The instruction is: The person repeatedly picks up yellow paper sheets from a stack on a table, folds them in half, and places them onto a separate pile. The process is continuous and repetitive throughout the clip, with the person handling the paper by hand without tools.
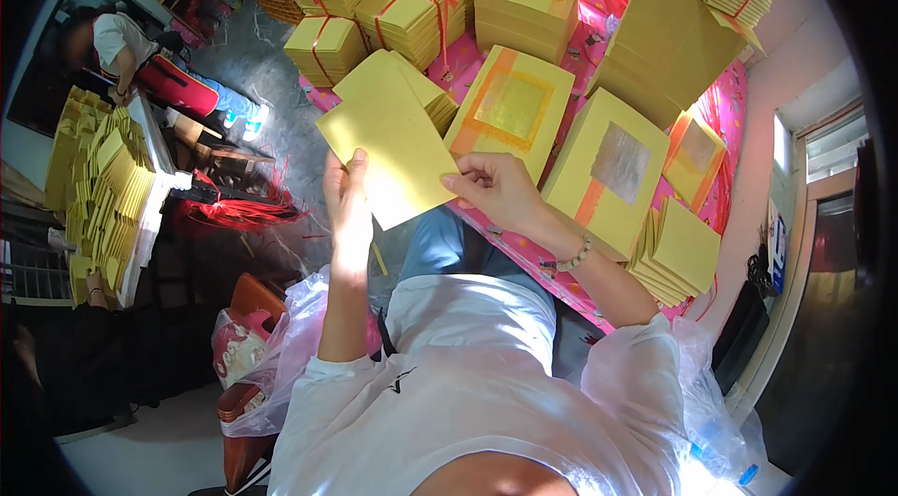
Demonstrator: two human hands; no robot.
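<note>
Between my two hands, above my lap, is a piece of plain yellow paper [388,145], tilted; I cannot tell if it is one sheet or a thin stack. My left hand [347,192] grips its left edge, thumb on top. At the lower right corner, my right hand [496,186] pinches the paper between thumb and fingers. Just beyond lies a pile of folded yellow paper [435,101], partly covered by the held piece. Two thick paper blocks, one with a gold square [510,108] and one with a silver square [621,164], stand right of it, both with orange bands.
Red-tied paper bundles [407,14] crowd the far side of the pink-covered table [449,75]. Folded paper [675,253] leans at the near right. Leftward, a person [126,52] stands by another paper-laden table [150,136]; another person's hand [96,288] reaches in. Red strings [238,206] hang nearby.
</note>
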